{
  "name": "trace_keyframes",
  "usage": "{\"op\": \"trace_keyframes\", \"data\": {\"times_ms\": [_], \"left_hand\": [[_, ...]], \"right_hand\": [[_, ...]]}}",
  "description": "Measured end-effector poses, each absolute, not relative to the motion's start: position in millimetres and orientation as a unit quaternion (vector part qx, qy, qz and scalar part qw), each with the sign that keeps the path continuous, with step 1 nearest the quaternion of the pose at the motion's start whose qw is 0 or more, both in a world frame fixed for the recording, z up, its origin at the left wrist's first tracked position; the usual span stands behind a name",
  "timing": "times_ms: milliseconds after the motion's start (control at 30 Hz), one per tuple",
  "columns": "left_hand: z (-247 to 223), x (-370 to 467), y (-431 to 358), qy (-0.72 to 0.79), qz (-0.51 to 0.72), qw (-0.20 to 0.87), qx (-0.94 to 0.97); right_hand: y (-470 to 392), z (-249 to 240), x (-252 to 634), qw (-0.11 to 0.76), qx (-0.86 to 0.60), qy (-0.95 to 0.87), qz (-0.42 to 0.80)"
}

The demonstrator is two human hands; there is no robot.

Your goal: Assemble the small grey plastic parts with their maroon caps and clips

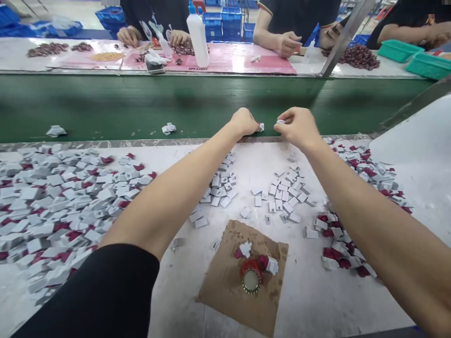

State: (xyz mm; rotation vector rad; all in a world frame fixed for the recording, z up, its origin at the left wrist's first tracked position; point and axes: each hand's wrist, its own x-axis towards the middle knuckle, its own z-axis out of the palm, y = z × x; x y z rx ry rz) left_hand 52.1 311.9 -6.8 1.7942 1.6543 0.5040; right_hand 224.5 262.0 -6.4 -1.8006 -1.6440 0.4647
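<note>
My left hand reaches over the green belt at its near edge, fingers curled down. A small white-and-red plastic piece shows at its fingertips. To the right, my right hand pinches a small white plastic piece between thumb and fingers, just above the belt. Below my hands lie loose white blocks on the white table. Nearer to me, a piece of brown cardboard bears two white-and-dark-red pieces and a red object with a bottle-cap-like metal end.
White and dark-red parts are heaped at left, and another pile lies under my right forearm. Two white pieces rest on the belt. Across it, people work beside a white bottle, a metal post and green trays.
</note>
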Motion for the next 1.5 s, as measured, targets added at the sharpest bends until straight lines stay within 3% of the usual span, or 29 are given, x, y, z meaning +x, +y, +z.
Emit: {"op": "trace_keyframes", "data": {"times_ms": [200, 367, 467, 667, 767, 900, 1133, 1500], "left_hand": [[16.7, 0.7, 229.5, 0.549, 0.118, 0.21, 0.8], [14.3, -36.9, 166.7, 0.493, 0.054, 0.136, 0.858], [8.2, -37.5, 154.4, 0.502, 0.041, 0.125, 0.855], [1.5, -27.8, 136.4, 0.549, 0.085, 0.097, 0.826], [1.3, -21.2, 125.8, 0.551, 0.121, 0.094, 0.821], [6.0, -17.8, 107.7, 0.526, 0.198, 0.18, 0.807], [18.9, -31.7, 48.9, 0.492, 0.267, 0.499, 0.662], [-6.1, -57.7, 6.9, 0.532, 0.318, 0.483, 0.618]], "right_hand": [[94.9, 20.0, 263.4, 0.331, -0.662, -0.621, 0.26], [-38.8, -3.8, 261.2, 0.314, -0.657, -0.593, 0.342], [-74.0, -23.4, 252.1, 0.346, -0.627, -0.596, 0.364], [-97.5, -37.5, 237.6, 0.393, -0.65, -0.599, 0.254], [-101.7, -35.4, 235.9, 0.395, -0.68, -0.554, 0.272], [-100.2, -30.5, 238.3, 0.412, -0.693, -0.469, 0.361], [-87.8, -23.8, 220.7, 0.488, -0.62, -0.425, 0.444], [-71.2, -12.6, 176.1, 0.456, -0.519, -0.624, 0.367]]}}
